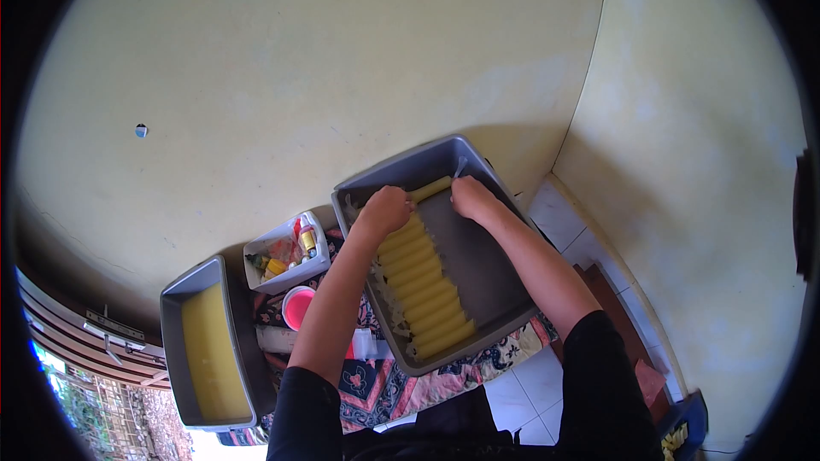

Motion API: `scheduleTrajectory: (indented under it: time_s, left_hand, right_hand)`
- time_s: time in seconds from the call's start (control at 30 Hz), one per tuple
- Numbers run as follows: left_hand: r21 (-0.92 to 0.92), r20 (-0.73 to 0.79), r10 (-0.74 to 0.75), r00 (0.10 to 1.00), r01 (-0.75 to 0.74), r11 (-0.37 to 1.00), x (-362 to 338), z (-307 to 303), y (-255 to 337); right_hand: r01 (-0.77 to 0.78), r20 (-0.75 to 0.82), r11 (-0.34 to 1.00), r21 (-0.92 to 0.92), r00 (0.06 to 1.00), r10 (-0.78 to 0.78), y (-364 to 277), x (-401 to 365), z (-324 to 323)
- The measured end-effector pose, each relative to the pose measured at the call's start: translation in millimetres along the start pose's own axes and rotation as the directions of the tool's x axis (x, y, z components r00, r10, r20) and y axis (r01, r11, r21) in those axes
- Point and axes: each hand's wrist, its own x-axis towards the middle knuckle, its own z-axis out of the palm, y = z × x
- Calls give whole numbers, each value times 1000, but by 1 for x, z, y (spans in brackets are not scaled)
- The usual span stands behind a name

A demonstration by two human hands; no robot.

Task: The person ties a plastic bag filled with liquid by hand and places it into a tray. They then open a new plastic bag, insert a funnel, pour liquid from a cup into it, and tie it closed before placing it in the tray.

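At the far end of a large grey bin [504, 277], my left hand [387, 209] is closed around the left end of a yellow-filled plastic tube [433, 189]. The tube's right end is at my right hand [471, 197], whose fingers are curled in, with a clear plastic tail sticking up beside them. Below my left hand, several similar yellow tubes [423, 290] lie side by side in a row along the bin's left half. Their loose plastic ends bunch against its left wall. My fingertips are partly hidden.
Left of the bin are a pink-red cup [297, 307], a white basket [286, 277] of small bottles and packets, and a second grey bin [171, 333] holding yellow liquid [212, 358]. A patterned cloth [427, 388] lies beneath. Walls rise behind and to the right.
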Motion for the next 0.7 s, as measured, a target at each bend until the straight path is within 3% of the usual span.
scheduleTrajectory:
  time_s: [0.17,0.4,0.6,0.67,0.7]
  left_hand:
    - [-33,-80,-68,994,66,997,-45,-21,18]
    - [-188,-293,78,953,-137,973,-127,-28,31]
    - [-348,-413,17,911,-175,921,-212,-37,35]
    - [-409,-429,-3,903,-192,892,-237,-34,27]
    - [-414,-427,-17,904,-179,893,-250,-33,23]
  right_hand:
    - [14,-42,997,-71,999,-17,-27,-28,-20]
    - [-45,-73,999,10,996,46,-79,-92,-29]
    - [112,-118,974,196,989,-90,-140,-152,-28]
    - [310,-290,899,308,931,-222,-162,-169,-22]
    - [313,-279,897,313,933,-229,-172,-176,-19]
